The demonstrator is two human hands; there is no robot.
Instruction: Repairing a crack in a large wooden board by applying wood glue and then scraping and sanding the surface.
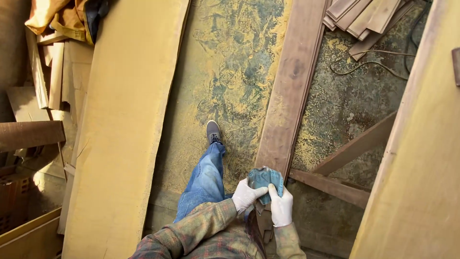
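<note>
Between the two gloved hands, low in the view, a folded blue-green sanding sheet is held over the near end of a dark plank. Left hand and right hand both grasp it with closed fingers. Just beside, a jeans leg steps on the sawdust-covered floor, and a wide pale board lies at the left.

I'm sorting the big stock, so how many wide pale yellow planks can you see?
2. One pale plank lies left of the person's leg; the other pale plank runs along the right edge. More may sit outside the frame.
</note>
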